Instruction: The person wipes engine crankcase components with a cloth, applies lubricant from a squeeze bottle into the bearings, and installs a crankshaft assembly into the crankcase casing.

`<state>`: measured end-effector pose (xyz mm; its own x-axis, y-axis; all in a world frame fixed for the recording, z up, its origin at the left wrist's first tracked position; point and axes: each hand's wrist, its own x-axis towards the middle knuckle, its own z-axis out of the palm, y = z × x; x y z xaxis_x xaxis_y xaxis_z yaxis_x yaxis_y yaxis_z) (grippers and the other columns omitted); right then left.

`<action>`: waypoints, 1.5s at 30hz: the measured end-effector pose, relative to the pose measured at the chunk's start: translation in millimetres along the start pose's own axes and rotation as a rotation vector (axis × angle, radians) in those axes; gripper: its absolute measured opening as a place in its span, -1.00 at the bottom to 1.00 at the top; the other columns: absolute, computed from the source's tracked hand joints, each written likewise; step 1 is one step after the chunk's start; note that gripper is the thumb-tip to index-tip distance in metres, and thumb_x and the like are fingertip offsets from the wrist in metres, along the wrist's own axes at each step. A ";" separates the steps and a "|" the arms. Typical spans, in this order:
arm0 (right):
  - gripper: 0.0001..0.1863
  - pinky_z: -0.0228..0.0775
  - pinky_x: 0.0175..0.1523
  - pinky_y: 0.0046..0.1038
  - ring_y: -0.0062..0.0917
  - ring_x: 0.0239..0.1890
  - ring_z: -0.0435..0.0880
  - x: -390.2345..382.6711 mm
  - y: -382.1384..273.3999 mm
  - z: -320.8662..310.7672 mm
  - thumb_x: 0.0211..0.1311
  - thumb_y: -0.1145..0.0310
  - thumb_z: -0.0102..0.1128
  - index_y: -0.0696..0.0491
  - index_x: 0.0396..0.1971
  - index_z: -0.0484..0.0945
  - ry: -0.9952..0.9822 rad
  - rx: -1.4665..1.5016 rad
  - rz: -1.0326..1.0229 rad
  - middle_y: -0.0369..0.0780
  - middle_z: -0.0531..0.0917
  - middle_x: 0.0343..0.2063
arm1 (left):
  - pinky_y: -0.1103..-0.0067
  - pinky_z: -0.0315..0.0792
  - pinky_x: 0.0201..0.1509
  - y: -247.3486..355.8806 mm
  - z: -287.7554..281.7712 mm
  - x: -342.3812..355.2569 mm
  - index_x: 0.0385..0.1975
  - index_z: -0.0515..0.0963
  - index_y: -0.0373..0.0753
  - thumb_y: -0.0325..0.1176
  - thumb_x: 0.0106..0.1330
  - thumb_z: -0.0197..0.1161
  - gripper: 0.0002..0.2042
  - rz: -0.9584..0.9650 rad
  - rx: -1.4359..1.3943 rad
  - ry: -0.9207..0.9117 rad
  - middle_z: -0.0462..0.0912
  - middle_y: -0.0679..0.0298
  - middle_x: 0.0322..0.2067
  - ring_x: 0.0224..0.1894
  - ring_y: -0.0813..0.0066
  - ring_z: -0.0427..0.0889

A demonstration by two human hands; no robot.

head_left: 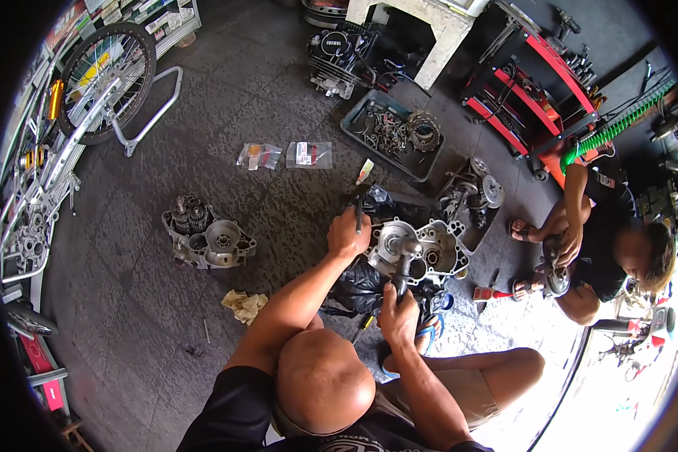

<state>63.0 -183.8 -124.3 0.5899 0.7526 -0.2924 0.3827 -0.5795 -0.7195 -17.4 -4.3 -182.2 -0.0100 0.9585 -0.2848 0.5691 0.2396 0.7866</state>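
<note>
A silver engine crankcase half (450,262) lies in front of me, its round bores facing up, over black plastic (356,290). My right hand (399,315) is wrapped round the dark handle of a hammer (408,248), whose rounded metal head is above the casing. At the casing's left edge, my left hand (349,234) grips a thin dark rod-like tool (359,214); its exact kind is unclear. A second crankcase half (220,242), with gears standing in it, rests on the floor to the left.
Beyond the casing are a parts tray (352,134), an engine (337,56) and small plastic packets (309,154). A crumpled cloth (244,307) lies left of my knee. On the right, another person (610,226) crouches with a metal part, near a red tool cart (531,90).
</note>
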 end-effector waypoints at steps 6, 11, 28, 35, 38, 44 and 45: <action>-0.45 0.38 -0.61 -0.31 -0.33 -0.76 0.58 21.8 -2.3 3.9 0.37 0.01 0.08 0.24 -0.59 0.46 -0.020 0.207 0.172 -0.11 0.53 -0.79 | 0.09 0.49 0.00 2.9 -2.2 -1.7 -0.22 0.59 -0.29 -0.18 0.27 0.04 -0.68 -0.042 0.017 -0.021 0.64 -0.22 -0.29 -0.15 -0.28 0.60; -0.40 0.46 -0.47 -0.20 -0.18 -0.64 0.67 47.9 4.1 11.9 0.35 -0.03 0.08 0.31 -0.52 0.49 0.006 0.089 -0.001 0.03 0.57 -0.72 | 0.08 0.47 0.02 7.7 2.0 -1.7 -0.22 0.59 -0.31 -0.18 0.27 0.03 -0.67 -0.011 -0.002 -0.028 0.64 -0.23 -0.28 -0.13 -0.29 0.59; -0.48 0.38 -0.47 -0.19 -0.23 -0.62 0.65 -12.5 16.1 3.1 0.34 0.01 0.11 0.26 -0.48 0.48 -0.086 0.050 0.010 0.01 0.57 -0.71 | 0.07 0.45 -0.21 -17.4 -39.4 0.9 -0.39 0.49 -0.36 -0.18 0.36 0.09 -0.69 0.210 -0.081 0.266 0.61 -0.20 -0.43 -0.27 -0.28 0.59; -0.48 0.49 -0.36 -0.29 -0.31 -0.49 0.71 -10.1 -37.2 21.2 0.27 0.04 0.22 0.31 -0.20 0.51 -0.709 0.044 -0.008 0.00 0.66 -0.54 | 0.10 0.40 -0.26 -106.3 -140.6 -65.7 -0.37 0.49 -0.35 -0.19 0.41 -0.01 -0.68 0.111 0.177 0.504 0.60 -0.19 -0.44 -0.30 -0.27 0.58; -0.24 0.52 -0.07 -0.22 -0.09 -0.19 0.71 -3.3 -22.7 102.5 0.20 0.05 0.25 0.33 0.19 0.25 -0.681 -0.032 -0.099 0.17 0.66 -0.28 | 0.14 0.41 -0.33 -168.0 -166.8 -118.0 -0.36 0.50 -0.34 -0.23 0.37 0.06 -0.74 -0.137 0.056 0.564 0.60 -0.12 -0.47 -0.36 -0.19 0.60; 0.00 0.49 0.06 -0.11 0.10 -0.02 0.61 8.2 -58.1 188.1 0.24 0.20 0.22 0.18 0.43 -0.30 -0.478 -0.251 -0.102 0.25 0.54 -0.01 | 0.09 0.46 -0.17 -269.3 -199.1 -162.0 -0.22 0.51 -0.32 -0.27 0.28 0.16 -0.76 -0.453 0.477 0.538 0.65 -0.17 -0.30 -0.19 -0.26 0.61; 0.00 0.49 0.06 -0.11 0.10 -0.02 0.61 10.5 -53.6 192.7 0.24 0.20 0.22 0.18 0.43 -0.30 -0.480 -0.255 -0.106 0.25 0.54 -0.01 | 0.11 0.46 -0.13 -276.5 -192.0 -152.6 -0.18 0.52 -0.34 -0.27 0.26 0.19 -0.73 -0.495 0.420 0.584 0.64 -0.18 -0.26 -0.15 -0.25 0.60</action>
<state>-88.4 -84.6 -210.2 0.1712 0.8343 -0.5241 0.6178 -0.5053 -0.6026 -331.1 -187.2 -251.0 -0.6908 0.7125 -0.1233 0.6428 0.6832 0.3464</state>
